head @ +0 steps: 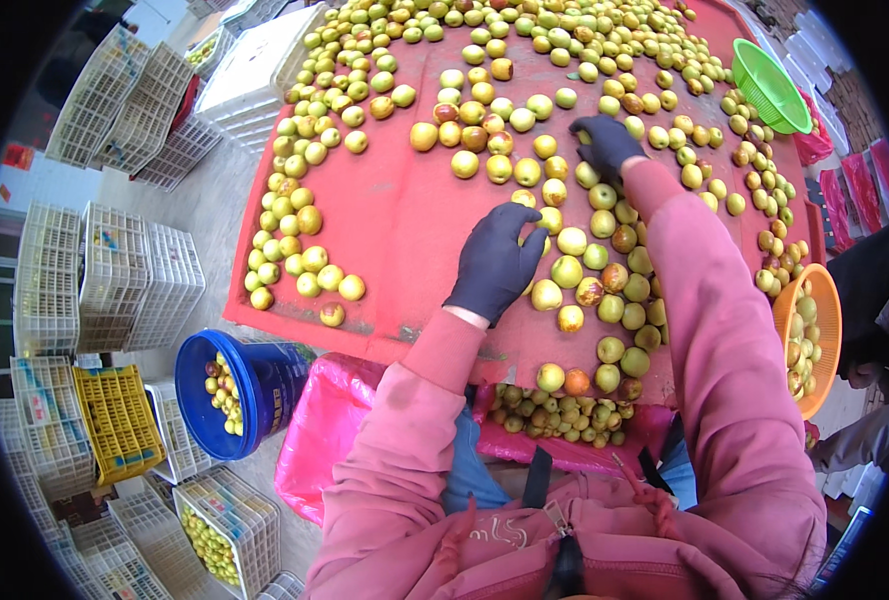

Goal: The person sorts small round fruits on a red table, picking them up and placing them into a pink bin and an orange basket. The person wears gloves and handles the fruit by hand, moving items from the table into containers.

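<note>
Yellow-green jujubes (567, 271) with red-brown patches lie loose over a red-covered sorting table (392, 247). My left hand (497, 259), in a dark glove, is low over the middle of the table. Its thumb and index finger curve beside a jujube (550, 220); whether they grip one is hidden. Farther forward and to the right, my right hand (608, 146), also dark-gloved, has its fingers bent around a jujube (584, 137) that shows between them. Directly before me, below the table's near edge, a pink-lined container (508, 448) holds many jujubes.
An empty-looking pink-lined container (332, 427) and a blue bucket (182, 390) with jujubes stand at left, near stacked white crates (107, 277) and a yellow crate (118, 420). An orange basket (827, 322), a green basket (767, 86) and a person's hand (864, 373) are at right.
</note>
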Demonstrator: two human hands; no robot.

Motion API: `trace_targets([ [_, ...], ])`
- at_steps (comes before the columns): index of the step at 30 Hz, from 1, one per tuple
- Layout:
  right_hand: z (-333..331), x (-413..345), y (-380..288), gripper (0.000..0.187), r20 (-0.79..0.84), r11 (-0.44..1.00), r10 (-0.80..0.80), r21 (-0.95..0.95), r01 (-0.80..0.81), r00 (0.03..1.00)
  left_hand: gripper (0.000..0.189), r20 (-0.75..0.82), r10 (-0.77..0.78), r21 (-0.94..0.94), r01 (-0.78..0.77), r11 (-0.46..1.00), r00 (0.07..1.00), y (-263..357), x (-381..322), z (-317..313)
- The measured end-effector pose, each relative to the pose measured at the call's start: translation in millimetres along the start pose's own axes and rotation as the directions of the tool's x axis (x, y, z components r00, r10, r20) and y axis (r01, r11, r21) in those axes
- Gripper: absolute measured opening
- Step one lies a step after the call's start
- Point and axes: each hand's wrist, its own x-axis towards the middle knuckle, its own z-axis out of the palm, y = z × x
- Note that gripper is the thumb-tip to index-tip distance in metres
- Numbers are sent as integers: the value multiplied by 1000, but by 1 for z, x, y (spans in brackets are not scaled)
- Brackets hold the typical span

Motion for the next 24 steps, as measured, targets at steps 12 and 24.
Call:
trace_targets([
  [12, -35, -106, -105, 50, 28, 584, -106, 811, 40, 994, 57, 265, -530, -774, 506, 381, 805, 24, 10, -15],
  [24, 37, 61, -221, 56, -216, 900, -436, -132, 416, 874, 29, -185, -712, -921, 133, 366, 678, 28, 16, -77],
])
